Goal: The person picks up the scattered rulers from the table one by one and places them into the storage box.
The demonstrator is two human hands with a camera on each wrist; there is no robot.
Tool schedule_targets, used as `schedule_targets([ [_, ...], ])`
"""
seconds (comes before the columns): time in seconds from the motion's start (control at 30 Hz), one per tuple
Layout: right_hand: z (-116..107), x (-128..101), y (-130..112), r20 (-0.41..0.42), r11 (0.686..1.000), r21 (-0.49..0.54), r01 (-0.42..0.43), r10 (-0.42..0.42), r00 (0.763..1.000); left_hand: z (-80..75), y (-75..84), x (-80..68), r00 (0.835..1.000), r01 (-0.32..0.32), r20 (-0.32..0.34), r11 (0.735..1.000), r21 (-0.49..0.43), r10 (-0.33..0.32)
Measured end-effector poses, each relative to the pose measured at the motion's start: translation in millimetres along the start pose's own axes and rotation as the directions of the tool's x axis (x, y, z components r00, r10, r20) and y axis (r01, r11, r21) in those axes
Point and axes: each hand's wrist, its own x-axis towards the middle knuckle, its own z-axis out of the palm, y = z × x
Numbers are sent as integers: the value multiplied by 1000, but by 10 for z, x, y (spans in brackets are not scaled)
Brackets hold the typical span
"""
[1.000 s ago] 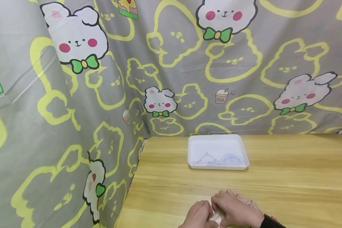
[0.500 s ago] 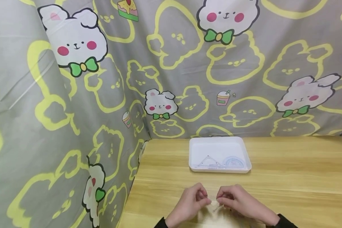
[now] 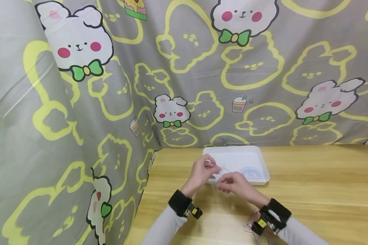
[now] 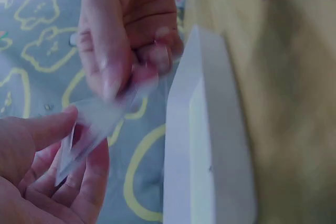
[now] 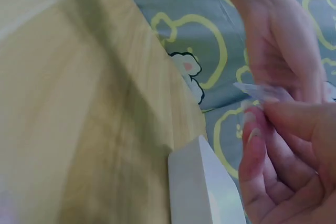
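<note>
Both hands are over the front left of the white tray [image 3: 259, 156]. In the left wrist view, a clear plastic set square [image 4: 97, 124] with a cut-out middle spans the two hands, partly blurred. My left hand [image 3: 202, 172] holds one end between thumb and fingers. My right hand [image 3: 236, 185] pinches the opposite end with thumb and forefinger. From the right wrist, only a thin clear edge of the set square [image 5: 270, 93] shows. Inside the tray lies a clear blue-marked protractor [image 3: 251, 173]; the hands hide the tray's front left part.
On the wooden table [image 3: 319, 190], near the right forearm, lies a clear, pinkish packet [image 3: 254, 219], partly covered by the wrist camera. A grey patterned curtain [image 3: 202, 81] hangs along the table's back and left side.
Both hands have moved forward from the table's front to above the tray, carrying the clear piece. The pinkish packet lies behind, near the right forearm.
</note>
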Motion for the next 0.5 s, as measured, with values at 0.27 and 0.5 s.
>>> schedule_targets([
  [0.27,-131,479,32,-205,987,95,-126,143,968,-67,-75,562,994,-86,79,988,129,76],
  [0.5,-332,802,272,-332,964,205,-168,230,915,-132,-204,832,987,-57,158,981,185,28],
])
